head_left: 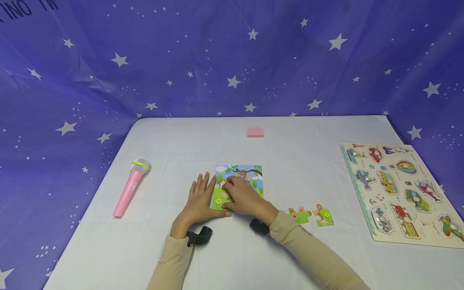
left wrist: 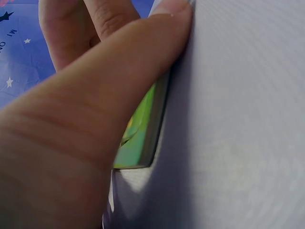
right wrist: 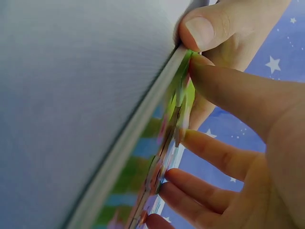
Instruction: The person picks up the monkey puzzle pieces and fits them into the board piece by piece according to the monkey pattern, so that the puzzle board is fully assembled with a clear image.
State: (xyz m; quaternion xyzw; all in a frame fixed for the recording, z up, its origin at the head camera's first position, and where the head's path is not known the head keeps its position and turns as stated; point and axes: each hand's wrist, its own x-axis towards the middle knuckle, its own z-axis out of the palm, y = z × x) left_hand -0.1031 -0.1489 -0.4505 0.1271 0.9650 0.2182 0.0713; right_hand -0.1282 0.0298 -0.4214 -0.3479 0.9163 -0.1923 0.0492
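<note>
A small square jigsaw puzzle (head_left: 225,171), with green grass, blue sky and a brown animal on a branch, lies flat in mid-table. Its left edge meets my left hand (head_left: 199,201), whose fingers are straight and whose thumb stretches along the near edge. Over the puzzle's near part, my right hand (head_left: 244,197) pinches a green puzzle piece (right wrist: 191,93) between thumb and fingers. That piece sits tilted, slightly raised from the board, in the right wrist view; its picture is mostly hidden. The left wrist view shows the puzzle's corner (left wrist: 136,150) beneath my thumb.
Two loose puzzle pieces, one green with a pink flower (head_left: 300,217) and another (head_left: 325,217), lie beside my right forearm. A pink toy microphone (head_left: 130,187) lies left, a pink block (head_left: 255,133) at the back, a vehicle peg puzzle board (head_left: 393,201) at the right.
</note>
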